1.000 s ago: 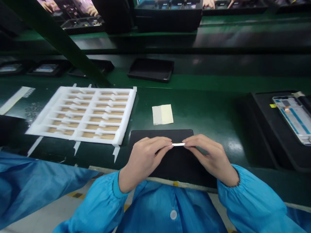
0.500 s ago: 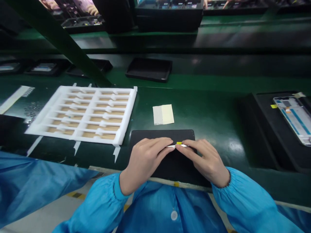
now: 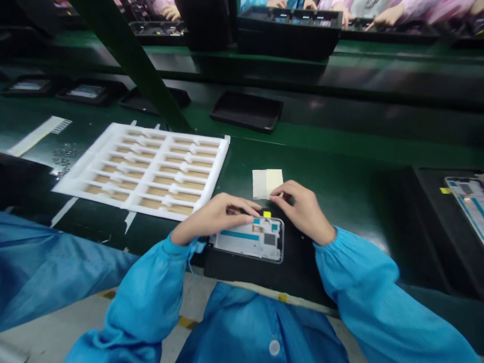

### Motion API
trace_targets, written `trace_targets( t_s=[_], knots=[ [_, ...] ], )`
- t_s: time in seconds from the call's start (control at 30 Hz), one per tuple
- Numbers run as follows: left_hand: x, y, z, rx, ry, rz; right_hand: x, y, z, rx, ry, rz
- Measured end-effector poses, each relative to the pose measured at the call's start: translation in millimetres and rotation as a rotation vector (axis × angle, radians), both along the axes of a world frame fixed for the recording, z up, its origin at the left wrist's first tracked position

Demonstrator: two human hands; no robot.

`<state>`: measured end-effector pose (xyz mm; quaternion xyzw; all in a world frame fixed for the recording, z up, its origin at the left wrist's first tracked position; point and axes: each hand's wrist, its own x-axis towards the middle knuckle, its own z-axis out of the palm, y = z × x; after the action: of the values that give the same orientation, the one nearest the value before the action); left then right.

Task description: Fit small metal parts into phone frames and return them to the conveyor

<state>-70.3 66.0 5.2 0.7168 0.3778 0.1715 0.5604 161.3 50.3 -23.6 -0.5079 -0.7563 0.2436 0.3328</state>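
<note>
A phone frame (image 3: 242, 244) with a silvery inner face, blue strips and a yellow tab (image 3: 267, 215) on its upper edge lies on the black mat (image 3: 230, 267). My left hand (image 3: 215, 217) grips its upper edge, thumb on the inner face and fingers beyond the rim. Above the mat lies a small two-tone paper sheet (image 3: 260, 184), part grey, part cream. My right hand (image 3: 302, 209) is at that sheet's lower right corner, thumb and forefinger pinched together; whatever is between them is too small to make out.
A white slotted foam tray (image 3: 164, 166) is taped down on the left, with small metal parts (image 3: 66, 156) beyond it. At right, a black tray (image 3: 427, 212) bears another phone frame (image 3: 469, 196). Black trays (image 3: 247, 111) line the back; co-workers' hands (image 3: 385, 17) show across the bench.
The phone frame, earlier edge-on between both hands, now lies with its inner face up. My right hand has left it and moved up to the paper sheet. The view has shifted.
</note>
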Motion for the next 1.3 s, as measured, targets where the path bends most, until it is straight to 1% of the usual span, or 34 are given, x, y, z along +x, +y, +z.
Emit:
trace_targets(
  t_s=[0.07, 0.1, 0.17, 0.2, 0.27, 0.37, 0.57, 0.87, 0.97, 1.1, 1.17, 1.23, 1.3],
  knots=[
    [-8, 18, -6.4, -0.309, -0.185, 0.166, -15, 19, -11.2, -0.046, -0.084, 0.065],
    [-9, 24, -11.6, -0.433, -0.294, 0.260, -21, 25, -16.4, -0.050, -0.115, 0.084],
    [-4, 32, -23.9, -0.593, -0.466, 0.394, -30, 29, -24.7, -0.046, -0.164, 0.106],
    [0, 35, -30.0, -0.641, -0.509, 0.419, -33, 28, -27.5, -0.045, -0.192, 0.111],
    [10, 39, -40.1, -0.695, -0.538, 0.426, -36, 25, -30.8, -0.045, -0.248, 0.110],
    [19, 44, -48.5, -0.772, -0.579, 0.436, -40, 18, -31.3, -0.039, -0.338, 0.091],
    [21, 45, -49.9, -0.811, -0.644, 0.470, -46, 8, -28.7, -0.015, -0.477, 0.063],
    [23, 44, -51.7, -0.782, -0.657, 0.492, -46, 13, -25.9, -0.020, -0.553, 0.036],
    [25, 44, -52.0, -0.777, -0.670, 0.509, -45, 16, -25.0, -0.022, -0.562, 0.056],
    [26, 43, -51.4, -0.787, -0.669, 0.518, -38, 12, -21.9, -0.019, -0.527, 0.130],
    [26, 44, -50.9, -0.795, -0.655, 0.517, -31, 7, -19.7, -0.003, -0.449, 0.131],
    [26, 44, -50.6, -0.799, -0.634, 0.512, -22, 2, -19.1, -0.011, -0.214, 0.044],
    [27, 44, -50.9, -0.791, -0.620, 0.512, -13, 3, -21.6, -0.066, 0.054, -0.063]
  ],
)
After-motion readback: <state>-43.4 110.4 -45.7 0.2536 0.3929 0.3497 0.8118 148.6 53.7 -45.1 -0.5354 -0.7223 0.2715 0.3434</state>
